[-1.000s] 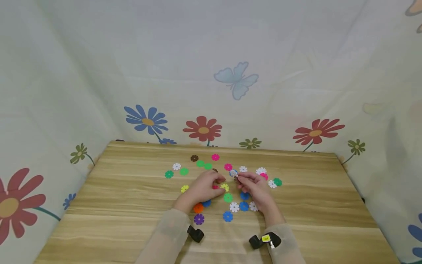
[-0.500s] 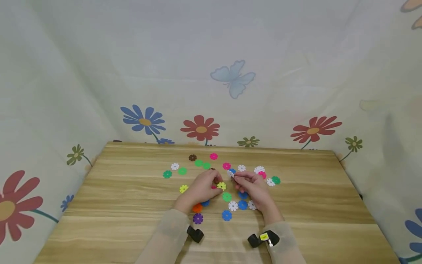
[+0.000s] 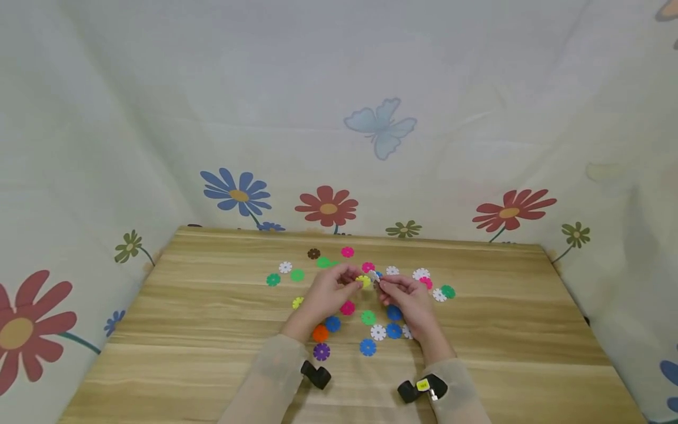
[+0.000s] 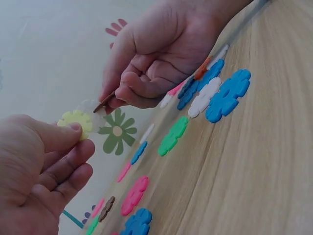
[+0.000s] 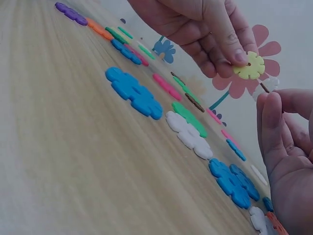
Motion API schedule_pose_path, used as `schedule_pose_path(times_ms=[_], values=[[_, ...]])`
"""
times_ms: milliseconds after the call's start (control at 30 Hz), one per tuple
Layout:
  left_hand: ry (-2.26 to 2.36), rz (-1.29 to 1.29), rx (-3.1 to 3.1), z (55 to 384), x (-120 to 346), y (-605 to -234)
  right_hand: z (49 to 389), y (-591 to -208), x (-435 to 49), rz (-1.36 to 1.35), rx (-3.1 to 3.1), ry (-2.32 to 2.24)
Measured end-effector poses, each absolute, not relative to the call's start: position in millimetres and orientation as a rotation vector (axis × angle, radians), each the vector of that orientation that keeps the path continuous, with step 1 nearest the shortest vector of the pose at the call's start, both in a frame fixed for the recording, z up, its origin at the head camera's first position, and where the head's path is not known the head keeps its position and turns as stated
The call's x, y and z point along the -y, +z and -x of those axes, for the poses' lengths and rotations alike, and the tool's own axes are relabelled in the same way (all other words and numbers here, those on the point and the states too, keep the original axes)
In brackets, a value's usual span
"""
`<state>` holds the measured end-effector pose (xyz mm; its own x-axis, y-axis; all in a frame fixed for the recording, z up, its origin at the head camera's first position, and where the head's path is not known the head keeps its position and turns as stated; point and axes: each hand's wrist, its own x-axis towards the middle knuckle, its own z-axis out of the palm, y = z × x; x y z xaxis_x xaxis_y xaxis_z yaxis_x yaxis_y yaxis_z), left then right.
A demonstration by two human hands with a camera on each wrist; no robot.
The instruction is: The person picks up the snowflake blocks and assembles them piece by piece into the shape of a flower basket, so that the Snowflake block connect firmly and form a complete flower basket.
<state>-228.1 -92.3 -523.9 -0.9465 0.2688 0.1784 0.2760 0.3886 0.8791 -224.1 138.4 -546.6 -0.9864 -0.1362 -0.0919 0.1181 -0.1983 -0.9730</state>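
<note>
My left hand (image 3: 329, 294) pinches a yellow notched flower-shaped plastic disc (image 5: 250, 66) by its edge, between thumb and fingers. Opposite it, my right hand (image 3: 415, 303) pinches a brown disc (image 4: 103, 102) edge-on between thumb and forefinger. A white disc (image 3: 374, 275) stands out from the brown one, set crosswise to it. In the left wrist view the yellow disc overlaps the white disc, and both are raised above the table. A pink disc (image 3: 347, 308) and a green disc (image 3: 368, 318) lie flat below the hands.
Several more discs lie scattered over the wooden table (image 3: 212, 330), among them a purple disc (image 3: 321, 352), an orange disc (image 3: 320, 333) and a blue disc (image 3: 368, 347). A flower-printed cloth (image 3: 296, 106) hangs behind the table and along its sides.
My left hand has picked the yellow disc up from the table and brought it up beside the white disc, uncovering the pink disc. My right hand keeps its pinch with little movement.
</note>
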Motion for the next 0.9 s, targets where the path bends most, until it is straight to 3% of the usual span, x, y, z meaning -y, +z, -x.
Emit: schedule_pose_path(times_ms=[900], values=[[-1.498, 0.705, 2.544, 225.2, 89.6, -519.0, 223.2, -544.6, -135.7, 0.061, -1.791, -2.329]])
